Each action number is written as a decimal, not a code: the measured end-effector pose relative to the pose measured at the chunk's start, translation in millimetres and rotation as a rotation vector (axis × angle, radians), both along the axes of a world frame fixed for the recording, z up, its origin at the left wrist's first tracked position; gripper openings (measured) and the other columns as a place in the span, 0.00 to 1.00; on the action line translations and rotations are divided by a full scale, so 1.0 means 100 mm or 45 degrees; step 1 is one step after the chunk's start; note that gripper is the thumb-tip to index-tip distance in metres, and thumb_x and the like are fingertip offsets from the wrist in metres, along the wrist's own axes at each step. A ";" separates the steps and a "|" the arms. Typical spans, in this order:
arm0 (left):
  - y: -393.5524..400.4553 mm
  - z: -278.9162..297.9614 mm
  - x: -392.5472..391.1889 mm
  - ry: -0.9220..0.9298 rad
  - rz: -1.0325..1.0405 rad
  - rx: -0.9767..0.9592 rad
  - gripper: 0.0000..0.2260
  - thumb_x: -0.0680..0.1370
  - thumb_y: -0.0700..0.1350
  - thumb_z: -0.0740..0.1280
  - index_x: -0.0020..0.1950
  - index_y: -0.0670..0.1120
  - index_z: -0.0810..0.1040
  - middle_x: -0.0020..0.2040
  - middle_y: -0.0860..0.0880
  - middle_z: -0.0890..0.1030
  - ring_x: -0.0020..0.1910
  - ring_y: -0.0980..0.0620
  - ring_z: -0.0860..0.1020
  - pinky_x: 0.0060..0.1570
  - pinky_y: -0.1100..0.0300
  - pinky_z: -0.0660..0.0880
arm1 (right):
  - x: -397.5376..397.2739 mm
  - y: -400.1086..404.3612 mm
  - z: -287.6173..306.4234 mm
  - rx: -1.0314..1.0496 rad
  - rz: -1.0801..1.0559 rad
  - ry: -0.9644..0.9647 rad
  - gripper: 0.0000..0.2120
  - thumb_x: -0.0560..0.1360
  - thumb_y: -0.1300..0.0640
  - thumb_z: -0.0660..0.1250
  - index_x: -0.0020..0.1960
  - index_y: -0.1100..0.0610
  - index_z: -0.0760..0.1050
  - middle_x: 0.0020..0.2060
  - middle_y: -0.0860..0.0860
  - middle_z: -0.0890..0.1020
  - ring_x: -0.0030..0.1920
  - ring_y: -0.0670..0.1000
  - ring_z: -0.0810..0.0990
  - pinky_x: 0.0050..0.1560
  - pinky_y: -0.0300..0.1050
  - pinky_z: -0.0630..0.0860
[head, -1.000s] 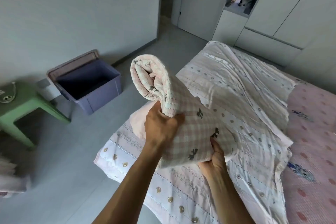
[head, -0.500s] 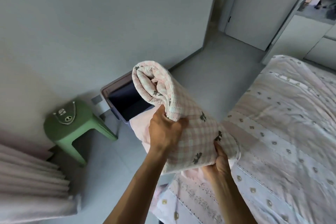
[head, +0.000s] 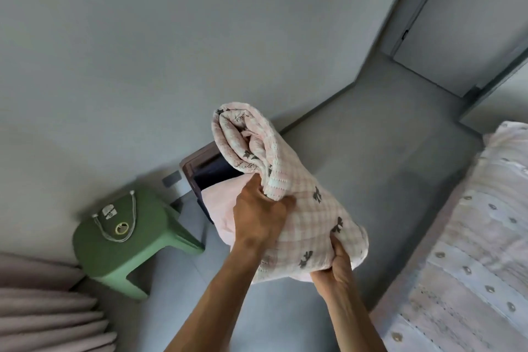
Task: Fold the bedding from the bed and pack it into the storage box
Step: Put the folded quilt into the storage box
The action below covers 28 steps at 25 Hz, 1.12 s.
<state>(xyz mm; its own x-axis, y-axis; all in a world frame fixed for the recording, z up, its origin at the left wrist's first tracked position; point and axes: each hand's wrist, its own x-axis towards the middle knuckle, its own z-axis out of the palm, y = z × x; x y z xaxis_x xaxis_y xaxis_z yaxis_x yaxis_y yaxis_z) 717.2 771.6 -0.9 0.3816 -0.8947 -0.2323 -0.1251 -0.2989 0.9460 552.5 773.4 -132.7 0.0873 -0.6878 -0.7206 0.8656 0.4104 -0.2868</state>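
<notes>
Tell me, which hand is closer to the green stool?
The left hand. It grips the folded blanket on the side facing the green stool; the right hand holds the blanket's lower end, farther off toward the bed.

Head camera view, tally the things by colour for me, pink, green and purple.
Pink: 2, the folded pink checked blanket and the pale pink spread on the bed
Green: 1, the green plastic stool
Purple: 1, the purple plastic storage box
Total: 4

folded blanket (head: 288, 188) held up over floor between stool (head: 123, 240) at left and bed (head: 468, 251) at right, storage box (head: 200, 171) behind blanket against wall, curtain (head: 43, 308) lower left
</notes>
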 end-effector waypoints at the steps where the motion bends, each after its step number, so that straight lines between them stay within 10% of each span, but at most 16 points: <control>1: -0.19 -0.07 0.21 0.002 0.013 0.012 0.22 0.63 0.54 0.73 0.56 0.56 0.76 0.49 0.57 0.83 0.49 0.51 0.81 0.54 0.48 0.78 | 0.21 -0.19 -0.08 0.008 0.026 0.023 0.54 0.40 0.59 0.87 0.66 0.55 0.77 0.60 0.55 0.82 0.62 0.57 0.80 0.51 0.58 0.81; 5: -0.84 -0.30 0.83 0.025 0.069 0.107 0.20 0.63 0.53 0.73 0.53 0.56 0.76 0.48 0.58 0.82 0.49 0.51 0.80 0.53 0.47 0.78 | 0.79 -0.78 -0.31 0.059 0.105 0.100 0.41 0.55 0.56 0.82 0.68 0.53 0.75 0.63 0.54 0.80 0.64 0.57 0.78 0.64 0.62 0.73; 10: -1.68 -0.55 1.25 0.038 0.165 0.197 0.23 0.62 0.54 0.72 0.57 0.55 0.75 0.51 0.57 0.81 0.51 0.51 0.79 0.56 0.47 0.77 | 1.26 -1.66 -0.65 0.211 0.182 0.083 0.39 0.57 0.56 0.82 0.67 0.50 0.74 0.59 0.54 0.83 0.61 0.58 0.80 0.47 0.61 0.81; 18: -2.99 -1.11 1.75 0.256 0.457 0.227 0.22 0.67 0.47 0.79 0.58 0.55 0.78 0.50 0.56 0.84 0.48 0.53 0.83 0.48 0.53 0.81 | 1.63 -3.45 -1.15 0.189 0.458 0.096 0.25 0.72 0.59 0.71 0.68 0.56 0.74 0.61 0.57 0.81 0.62 0.58 0.80 0.68 0.62 0.70; 28: -2.93 -4.45 2.23 0.707 0.804 0.390 0.21 0.67 0.31 0.74 0.57 0.45 0.79 0.52 0.43 0.85 0.49 0.40 0.84 0.48 0.41 0.80 | 1.76 -3.83 -4.23 0.205 0.660 0.297 0.25 0.73 0.66 0.69 0.70 0.61 0.72 0.64 0.62 0.77 0.65 0.62 0.76 0.67 0.63 0.71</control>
